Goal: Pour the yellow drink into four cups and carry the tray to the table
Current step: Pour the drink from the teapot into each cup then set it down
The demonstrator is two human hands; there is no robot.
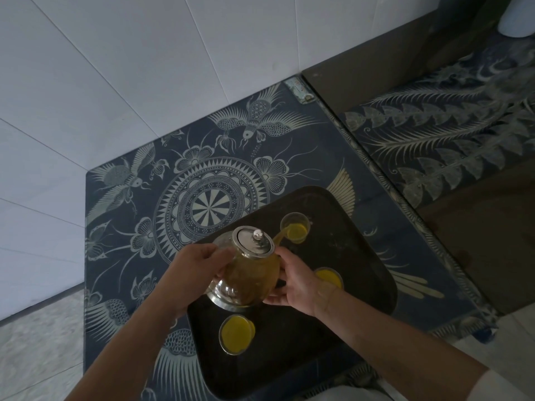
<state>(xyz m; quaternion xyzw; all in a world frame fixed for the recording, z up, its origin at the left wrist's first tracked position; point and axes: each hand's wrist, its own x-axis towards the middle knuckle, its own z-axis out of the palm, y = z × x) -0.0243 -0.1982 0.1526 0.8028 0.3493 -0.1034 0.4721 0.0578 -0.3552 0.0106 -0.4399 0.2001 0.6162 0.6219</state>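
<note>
Pouring from a tilted glass teapot [246, 277], a thin yellow stream arcs off the spout into the far cup [296, 227], a small clear tumbler partly filled. The pot is round-bellied and transparent, with a polished metal lid [254, 242] topped by a small knob and a metal ring at its base; the drink inside looks murky amber-yellow. It hangs above a dark, matte tray [362, 256] with rounded corners and a raised rim. Two more clear cups stand on the tray, well apart: the near cup [236, 334] and the right cup [328, 277], both holding opaque yellow drink; the right one is partly hidden behind the wrist. The tray sits on a desk [139, 198] covered in dark blue cloth printed with pale birds, flowers and a round sunburst medallion.

The left hand [191, 273] curls round the pot's left side, thumb up near the lid. The right hand [295, 282] cups the pot's right side and underside, fingers bent against the glass. Both forearms reach in from the lower edge, bare to the elbow.
</note>
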